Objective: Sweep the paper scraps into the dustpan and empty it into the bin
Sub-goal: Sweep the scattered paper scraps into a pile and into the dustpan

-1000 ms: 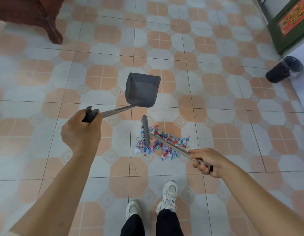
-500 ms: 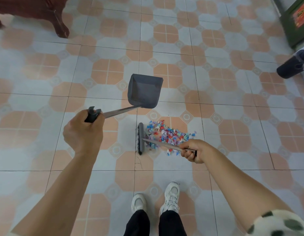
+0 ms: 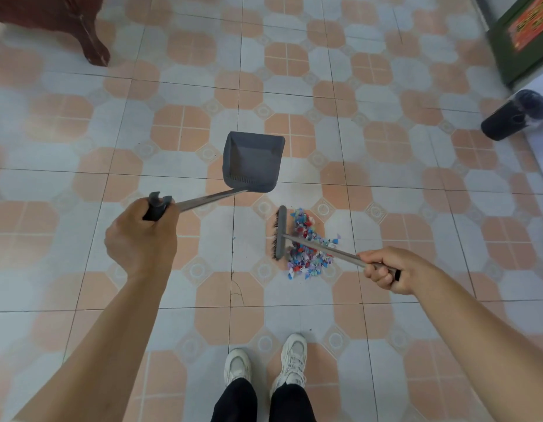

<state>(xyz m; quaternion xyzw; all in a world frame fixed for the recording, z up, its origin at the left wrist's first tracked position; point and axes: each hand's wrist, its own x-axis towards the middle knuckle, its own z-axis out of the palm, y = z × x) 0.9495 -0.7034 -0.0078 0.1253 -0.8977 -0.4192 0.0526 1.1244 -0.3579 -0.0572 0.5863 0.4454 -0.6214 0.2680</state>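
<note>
Floor (image 3: 66, 166) of pale grey and peach tiles fills our downward view, with our white shoes (image 3: 265, 365) and dark trousers at the bottom edge. We see the left hand (image 3: 140, 236) wrapped tight around the black grip of a long metal handle; at its far end the grey dustpan (image 3: 252, 161) sits ahead of us, its inside holding no scraps that we can see. The right hand (image 3: 386, 271) is closed around the handle of a brush (image 3: 279, 232), whose grey head stands on the tiles with dark bristles showing along its left side. The scraps (image 3: 308, 243), small bits of blue, red, white and purple paper, lie in a heap on the floor just right of the brush head, touching it, and nearer to us than the dustpan. The bin (image 3: 515, 118), dark with a black liner, stands well apart at the right edge. A dark wooden furniture leg (image 3: 93, 47) shows at top left.
</note>
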